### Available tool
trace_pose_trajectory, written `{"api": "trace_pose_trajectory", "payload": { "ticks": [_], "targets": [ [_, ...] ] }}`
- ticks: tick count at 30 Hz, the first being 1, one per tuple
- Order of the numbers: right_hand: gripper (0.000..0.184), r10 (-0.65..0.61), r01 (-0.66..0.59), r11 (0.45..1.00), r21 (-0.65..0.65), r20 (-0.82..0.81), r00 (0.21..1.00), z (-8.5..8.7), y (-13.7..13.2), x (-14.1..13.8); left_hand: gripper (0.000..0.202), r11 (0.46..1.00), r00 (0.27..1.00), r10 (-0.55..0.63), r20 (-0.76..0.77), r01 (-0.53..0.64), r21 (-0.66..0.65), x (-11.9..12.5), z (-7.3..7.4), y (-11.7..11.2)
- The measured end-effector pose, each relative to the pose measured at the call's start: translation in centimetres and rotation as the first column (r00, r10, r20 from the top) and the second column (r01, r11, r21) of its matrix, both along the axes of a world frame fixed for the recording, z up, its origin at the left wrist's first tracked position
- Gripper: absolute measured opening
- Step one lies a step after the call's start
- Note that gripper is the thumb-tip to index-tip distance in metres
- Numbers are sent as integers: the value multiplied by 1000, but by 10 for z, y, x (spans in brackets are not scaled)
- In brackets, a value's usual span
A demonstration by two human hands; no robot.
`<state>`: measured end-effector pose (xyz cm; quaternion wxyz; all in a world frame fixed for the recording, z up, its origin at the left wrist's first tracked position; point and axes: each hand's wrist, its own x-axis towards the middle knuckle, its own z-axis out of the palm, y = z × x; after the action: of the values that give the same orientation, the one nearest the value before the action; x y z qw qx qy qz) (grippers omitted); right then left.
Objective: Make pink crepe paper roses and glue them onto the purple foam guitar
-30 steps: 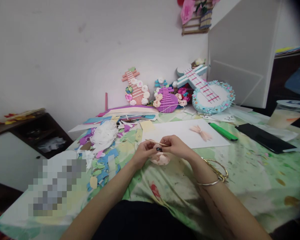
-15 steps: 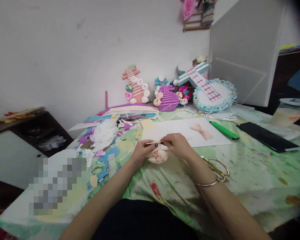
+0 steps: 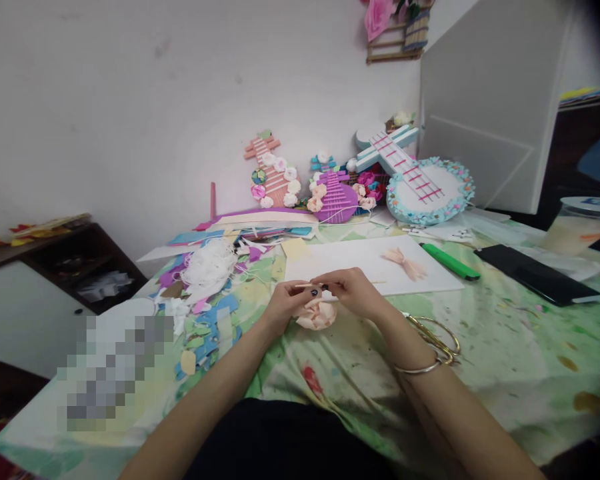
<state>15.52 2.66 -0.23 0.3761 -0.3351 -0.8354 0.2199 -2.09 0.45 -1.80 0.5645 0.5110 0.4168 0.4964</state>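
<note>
Head camera view: both bare hands meet above the near edge of a white sheet [image 3: 347, 257], with a peach paper flower [image 3: 316, 316] just below their fingertips, over the green patterned tablecloth [image 3: 370, 407]. The left hand [image 3: 281, 307] pinches a thin stick [image 3: 303, 285] between thumb and fingers. The right hand [image 3: 354, 292] also has its fingertips pressed together on the stick, close to the left thumb; a slim pale length shows beyond its knuckles, over the sheet. The fingers cover the flower's base, so I cannot tell which hand bears it or whether the stick touches it.

Compared with a second ago, the flower has turned and shows a fuller, rounder spread of petals. Since half a second ago the right fingertips have slid nearer the left ones, leaving less of the stick visible between the hands. I judge this a small regrip: the fine handling is at the stick, while the flower keeps nearly the same spot.

Around them, a gathered peach paper bundle [image 3: 405, 263] lies on the sheet, untouched, with a green cutter [image 3: 450, 261] just beside the sheet's right edge. Gold-handled scissors [image 3: 433, 327] rest beside the right wrist, and a tangle of white string [image 3: 209, 267] lies well to the left.
</note>
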Motion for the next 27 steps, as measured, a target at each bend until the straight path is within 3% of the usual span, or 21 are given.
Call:
{"api": "trace_pose_trajectory", "payload": {
  "ticks": [14,27],
  "targets": [
    [42,-16,15,999,-30,-32,999,1,1,0,27,999,999,47,16,-47,3,-1,-3,3],
    [39,-66,64,994,83,19,998,2,-2,-1,27,990,989,130,-66,-125,65,0,-7,6]
  ]
}}
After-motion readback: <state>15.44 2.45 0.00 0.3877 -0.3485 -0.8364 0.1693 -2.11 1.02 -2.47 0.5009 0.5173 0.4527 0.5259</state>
